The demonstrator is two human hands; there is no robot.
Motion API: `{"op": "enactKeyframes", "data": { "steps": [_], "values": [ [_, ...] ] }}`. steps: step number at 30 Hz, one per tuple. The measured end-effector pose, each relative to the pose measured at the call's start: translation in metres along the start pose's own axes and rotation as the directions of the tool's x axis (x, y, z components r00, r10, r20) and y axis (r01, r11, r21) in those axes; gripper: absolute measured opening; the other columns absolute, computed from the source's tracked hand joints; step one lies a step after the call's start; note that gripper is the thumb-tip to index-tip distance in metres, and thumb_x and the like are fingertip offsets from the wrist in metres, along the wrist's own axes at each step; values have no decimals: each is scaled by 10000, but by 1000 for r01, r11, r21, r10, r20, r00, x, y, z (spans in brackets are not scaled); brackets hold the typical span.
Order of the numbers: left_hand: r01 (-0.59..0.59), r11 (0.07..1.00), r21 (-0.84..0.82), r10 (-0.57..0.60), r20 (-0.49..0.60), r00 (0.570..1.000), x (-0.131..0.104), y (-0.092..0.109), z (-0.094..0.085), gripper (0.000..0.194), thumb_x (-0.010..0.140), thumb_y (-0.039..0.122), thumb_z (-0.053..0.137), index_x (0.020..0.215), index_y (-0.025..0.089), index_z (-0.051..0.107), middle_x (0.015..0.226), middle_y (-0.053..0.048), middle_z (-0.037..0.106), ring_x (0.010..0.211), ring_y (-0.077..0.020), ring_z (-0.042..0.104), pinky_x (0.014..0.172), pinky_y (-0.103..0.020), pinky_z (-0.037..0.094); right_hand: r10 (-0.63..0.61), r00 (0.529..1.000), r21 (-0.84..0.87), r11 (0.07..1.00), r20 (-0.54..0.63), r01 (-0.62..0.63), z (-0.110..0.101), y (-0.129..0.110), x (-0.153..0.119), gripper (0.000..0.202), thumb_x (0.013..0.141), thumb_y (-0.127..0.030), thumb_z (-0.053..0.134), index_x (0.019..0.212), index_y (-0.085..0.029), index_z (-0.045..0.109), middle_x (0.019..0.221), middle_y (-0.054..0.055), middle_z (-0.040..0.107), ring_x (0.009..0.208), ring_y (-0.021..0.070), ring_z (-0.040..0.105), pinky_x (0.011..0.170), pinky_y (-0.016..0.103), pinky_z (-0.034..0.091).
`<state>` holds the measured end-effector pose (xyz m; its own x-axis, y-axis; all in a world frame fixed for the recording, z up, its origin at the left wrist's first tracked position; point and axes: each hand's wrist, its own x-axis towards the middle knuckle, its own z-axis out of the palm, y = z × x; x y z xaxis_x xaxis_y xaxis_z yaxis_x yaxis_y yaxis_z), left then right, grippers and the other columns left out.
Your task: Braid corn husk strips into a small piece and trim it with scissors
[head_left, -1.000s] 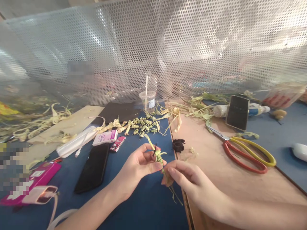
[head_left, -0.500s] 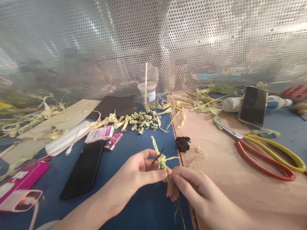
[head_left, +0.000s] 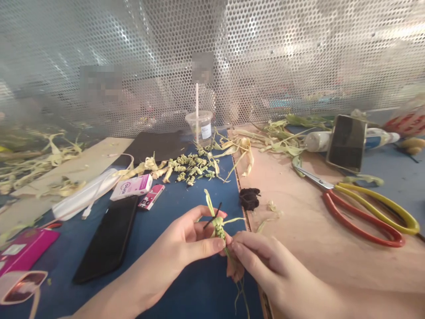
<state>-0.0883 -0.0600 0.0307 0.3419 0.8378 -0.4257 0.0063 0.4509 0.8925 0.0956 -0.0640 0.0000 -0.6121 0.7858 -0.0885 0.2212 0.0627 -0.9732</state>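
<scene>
My left hand (head_left: 195,239) pinches a small braided piece of green plant strips (head_left: 218,227) between thumb and fingers. Pale green ends stick up and out to the right from it, and a thin dark stem (head_left: 212,217) crosses its top. Close beside its lower end, my right hand (head_left: 259,254) is closed, thumb against forefinger, on a strand that the fingertips mostly hide. A brownish-pink scrap (head_left: 235,270) and thin green strands (head_left: 241,294) hang below the hands. A dark crumpled bundle (head_left: 249,199) lies just beyond them.
Knotted green pieces (head_left: 192,166) lie ahead, near a plastic cup (head_left: 201,126) with a straw. Red-and-yellow-handled scissors (head_left: 361,212) rest on the right board (head_left: 318,266). A black phone (head_left: 106,243) and small boxes (head_left: 131,187) are at left. A perforated metal screen (head_left: 166,53) stands behind.
Both hands and the braided piece appear slightly further left in view, as does most of the table, so the view has shifted. The grips look the same.
</scene>
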Motion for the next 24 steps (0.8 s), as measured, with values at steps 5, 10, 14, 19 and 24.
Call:
{"op": "enactKeyframes", "data": {
  "steps": [5,10,14,19,24],
  "values": [
    [-67,997,-42,62,-111,992,6,-4,1,354,721,249,677,1045,180,555,810,-33,659,718,-131,567,646,-245,411,98,994,222,969,51,-107,-4,-4,7,333,901,-391,380,781,-157,583,770,32,604,766,139,573,763,266,449],
    [-165,972,-166,120,-252,960,12,-7,-3,319,687,240,706,967,167,571,815,-52,663,786,-163,593,665,-255,451,192,981,612,776,2,-153,-24,-10,16,222,811,-273,507,883,-104,633,849,95,651,792,190,625,823,360,462],
    [-251,940,-230,152,-374,915,12,-3,-8,241,717,176,675,939,174,580,885,-62,663,826,-157,605,763,-280,482,100,989,717,697,-110,9,-57,-32,14,265,825,-245,426,908,-112,639,871,95,641,834,187,606,811,322,466],
    [-181,962,-206,110,-316,942,12,-2,-10,244,705,156,674,930,171,579,841,-53,658,747,-145,612,744,-283,493,29,918,726,623,-395,292,-90,-69,-7,205,767,-249,465,590,-171,533,538,-15,387,475,75,363,449,212,361],
    [-61,982,179,76,-75,994,7,-7,-6,257,739,299,633,959,169,604,940,-61,652,839,-190,623,759,-296,473,-148,891,580,711,-429,398,-93,-71,-12,284,798,-264,375,545,-184,477,487,-33,276,437,77,248,400,213,226]
  ]
}}
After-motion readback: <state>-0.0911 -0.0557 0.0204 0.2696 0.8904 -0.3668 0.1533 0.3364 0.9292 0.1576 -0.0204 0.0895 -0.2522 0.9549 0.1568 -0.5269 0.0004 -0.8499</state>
